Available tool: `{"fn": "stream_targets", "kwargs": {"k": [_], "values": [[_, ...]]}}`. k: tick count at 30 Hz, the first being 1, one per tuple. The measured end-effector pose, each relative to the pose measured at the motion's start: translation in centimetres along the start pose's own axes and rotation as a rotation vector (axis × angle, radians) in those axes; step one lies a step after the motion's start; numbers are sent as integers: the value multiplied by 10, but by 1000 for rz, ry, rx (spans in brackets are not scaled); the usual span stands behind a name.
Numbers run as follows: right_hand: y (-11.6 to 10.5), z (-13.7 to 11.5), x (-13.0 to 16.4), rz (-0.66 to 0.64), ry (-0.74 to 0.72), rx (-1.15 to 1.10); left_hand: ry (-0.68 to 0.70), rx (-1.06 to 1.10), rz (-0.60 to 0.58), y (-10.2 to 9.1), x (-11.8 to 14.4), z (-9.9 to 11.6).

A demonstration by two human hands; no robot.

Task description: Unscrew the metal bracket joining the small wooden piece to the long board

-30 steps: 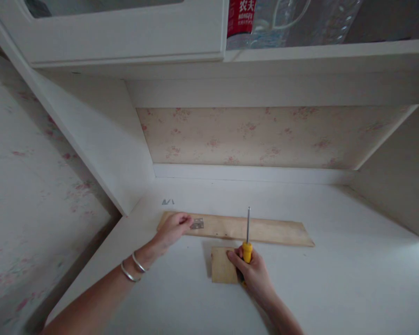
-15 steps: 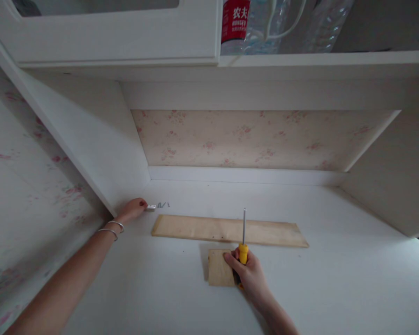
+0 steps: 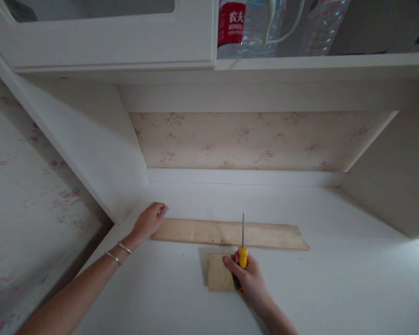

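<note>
My left hand (image 3: pixel 150 222), two thin bangles at its wrist, is over the left end of a long pale wooden board (image 3: pixel 230 232) lying flat on the white surface. Its fingers are pinched together, and a tiny grey bit (image 3: pixel 167 208), perhaps a screw, shows at the fingertips; what they hold is mostly hidden. In my right hand (image 3: pixel 249 277) is a screwdriver (image 3: pixel 243 253) with a yellow and black handle, its metal shaft pointing up and away. The same hand holds a small square wooden block (image 3: pixel 219 273), with the thumb on its top face. Two small dark holes mark the long board's near edge.
Overhead is a white cabinet (image 3: pixel 111 44) with clear plastic bottles (image 3: pixel 260 28) and a red-labelled bottle (image 3: pixel 231 23) on its open shelf. A white side panel (image 3: pixel 87 139) rises at left, a grey panel (image 3: pixel 391 181) at right, floral wallpaper (image 3: pixel 244 139) behind.
My left hand has moved right, from a small white piece to where several small screws lay; it now covers that spot. My right hand keeps its hold on the screwdriver and block.
</note>
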State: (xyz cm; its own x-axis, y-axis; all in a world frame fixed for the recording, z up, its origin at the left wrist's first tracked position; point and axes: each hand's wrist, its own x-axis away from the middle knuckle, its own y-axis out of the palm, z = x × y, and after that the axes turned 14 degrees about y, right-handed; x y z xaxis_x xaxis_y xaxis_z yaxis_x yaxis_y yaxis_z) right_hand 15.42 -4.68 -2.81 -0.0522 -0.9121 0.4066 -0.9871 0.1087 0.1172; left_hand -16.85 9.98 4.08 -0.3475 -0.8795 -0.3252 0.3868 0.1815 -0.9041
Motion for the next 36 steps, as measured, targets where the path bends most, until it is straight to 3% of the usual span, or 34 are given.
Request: {"fn": "stream_targets", "kwargs": {"k": [2, 6, 9, 12, 19, 22, 26, 30, 36], "values": [[1, -3, 1, 3, 5, 8, 289, 126, -51, -1, 19, 52], [2, -11, 6, 18, 32, -61, 584, 186, -234, 1, 57, 141], [0, -14, 9, 28, 28, -128, 641, 161, -287, 10, 68, 171], [-2, -15, 11, 24, 9, -189, 630, 109, -247, 19, 66, 178], [-2, -20, 10, 45, 17, -214, 626, 92, -200, 17, 42, 163], [-1, -25, 12, 34, 50, -224, 529, 75, -121, 12, 13, 134], [-2, -25, 9, 33, 63, -204, 275, 4, -79, 11, -34, 86], [-4, -18, 3, 23, 46, -217, 134, -110, -205, 20, -61, 52], [-6, -14, 0, 6, 55, -219, 143, -102, -317, 36, -65, 32]]}}
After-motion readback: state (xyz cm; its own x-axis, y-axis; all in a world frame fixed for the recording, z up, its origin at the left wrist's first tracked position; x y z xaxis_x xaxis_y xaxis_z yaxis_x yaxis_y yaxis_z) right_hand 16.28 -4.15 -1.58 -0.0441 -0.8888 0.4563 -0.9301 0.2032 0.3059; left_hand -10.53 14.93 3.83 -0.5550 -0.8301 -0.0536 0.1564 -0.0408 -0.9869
